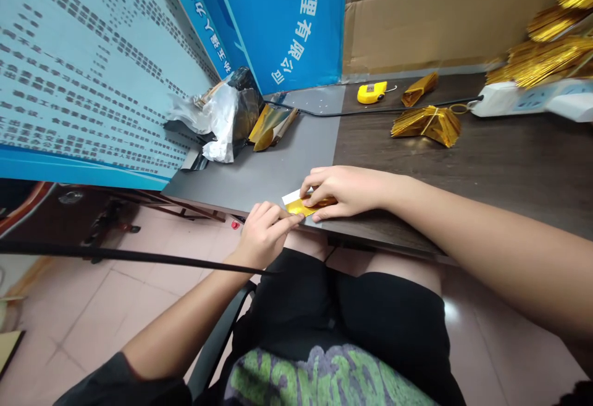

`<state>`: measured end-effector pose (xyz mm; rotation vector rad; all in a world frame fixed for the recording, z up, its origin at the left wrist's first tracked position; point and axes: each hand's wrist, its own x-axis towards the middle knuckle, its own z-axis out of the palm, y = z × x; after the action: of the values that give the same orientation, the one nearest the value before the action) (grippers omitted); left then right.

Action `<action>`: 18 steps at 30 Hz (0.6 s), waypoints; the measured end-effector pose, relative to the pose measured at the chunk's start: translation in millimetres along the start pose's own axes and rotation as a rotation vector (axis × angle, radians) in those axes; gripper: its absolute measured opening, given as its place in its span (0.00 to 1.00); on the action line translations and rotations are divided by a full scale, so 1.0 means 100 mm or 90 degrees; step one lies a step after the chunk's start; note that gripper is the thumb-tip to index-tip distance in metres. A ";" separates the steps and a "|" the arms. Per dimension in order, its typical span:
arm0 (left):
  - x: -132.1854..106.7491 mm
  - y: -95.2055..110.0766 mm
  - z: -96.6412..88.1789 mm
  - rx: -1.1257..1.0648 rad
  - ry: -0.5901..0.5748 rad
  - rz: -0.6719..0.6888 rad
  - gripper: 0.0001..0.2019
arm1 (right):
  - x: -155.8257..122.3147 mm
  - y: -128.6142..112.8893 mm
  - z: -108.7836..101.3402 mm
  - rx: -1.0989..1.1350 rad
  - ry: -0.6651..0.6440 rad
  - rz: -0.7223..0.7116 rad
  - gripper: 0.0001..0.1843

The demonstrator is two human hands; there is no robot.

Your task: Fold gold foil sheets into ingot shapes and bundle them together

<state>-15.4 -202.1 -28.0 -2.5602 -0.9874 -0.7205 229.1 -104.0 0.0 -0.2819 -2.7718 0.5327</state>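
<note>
A small folded piece of gold foil (301, 207) with a white paper strip (293, 196) at its end lies at the front edge of the grey desk mat (259, 168). My right hand (345, 193) presses down over the foil, its fingers curled around it. My left hand (264, 234) comes in from the other side, and its fingertips pinch the foil's near edge. The hands nearly meet there, and they hide much of the foil.
Farther back on the dark wood desk (463, 171) lie a tied gold foil bundle (426, 126), a folded gold piece (419, 89), a yellow tape measure (371, 92) and a white power strip (532, 100). Gold strips (546, 54) are piled right. A plastic bag (217, 123) sits by a blue printed board (92, 66).
</note>
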 end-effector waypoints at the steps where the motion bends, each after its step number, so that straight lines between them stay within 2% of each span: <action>1: 0.00 -0.03 0.00 -0.016 0.002 0.003 0.12 | 0.00 0.01 0.01 -0.001 0.008 -0.007 0.13; 9: 0.14 -0.18 0.04 -0.110 0.008 -0.062 0.06 | 0.03 -0.03 0.09 -0.045 0.060 0.008 0.13; 13: 0.26 -0.15 0.03 -0.154 -0.027 -0.173 0.03 | 0.09 -0.18 0.12 -0.119 0.065 0.091 0.14; 18: 0.27 -0.14 0.01 -0.220 -0.021 -0.230 0.01 | 0.16 -0.39 0.17 -0.182 0.061 0.198 0.11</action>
<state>-6.9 -176.9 -12.7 -2.7137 -1.4741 -1.0259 203.1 -141.6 4.7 -0.7901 -2.7192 0.1811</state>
